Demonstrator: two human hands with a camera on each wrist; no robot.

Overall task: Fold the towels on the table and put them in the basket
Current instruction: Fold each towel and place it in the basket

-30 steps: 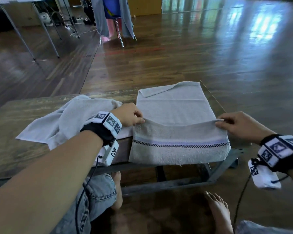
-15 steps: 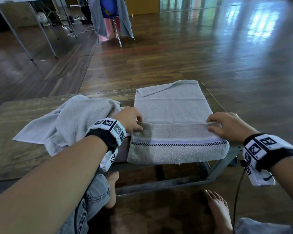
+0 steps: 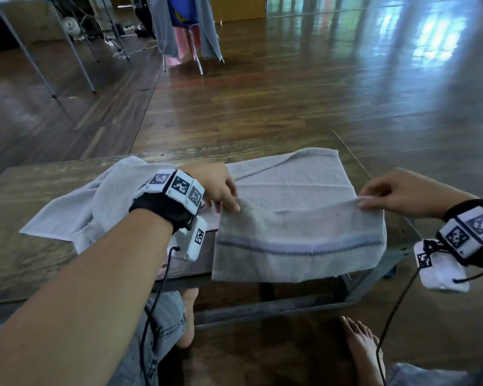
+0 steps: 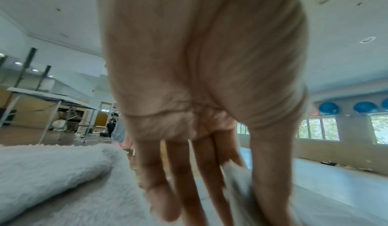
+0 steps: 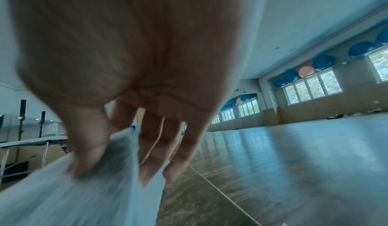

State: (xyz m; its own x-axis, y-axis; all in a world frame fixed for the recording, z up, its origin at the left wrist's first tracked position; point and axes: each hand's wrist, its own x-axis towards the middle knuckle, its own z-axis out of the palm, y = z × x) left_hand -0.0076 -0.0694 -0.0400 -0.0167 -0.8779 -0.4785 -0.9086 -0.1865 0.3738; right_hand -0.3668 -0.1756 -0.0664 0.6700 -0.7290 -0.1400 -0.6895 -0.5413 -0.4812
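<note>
Head view: left hand [image 3: 218, 188] and right hand [image 3: 396, 192] each pinch the striped towel [image 3: 299, 240] at lower centre, lifted over the surface [image 3: 39, 260] edge. Wrist views alone show thumb-to-finger pinches; 1 crumpled towel [image 3: 95, 201] lies left

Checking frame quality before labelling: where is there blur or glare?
Head view: window glare on the floor, striped towel slightly motion-blurred. Left wrist view: left hand soft, fingertips smeared. Right wrist view: right hand and pinched towel streaked.
</note>
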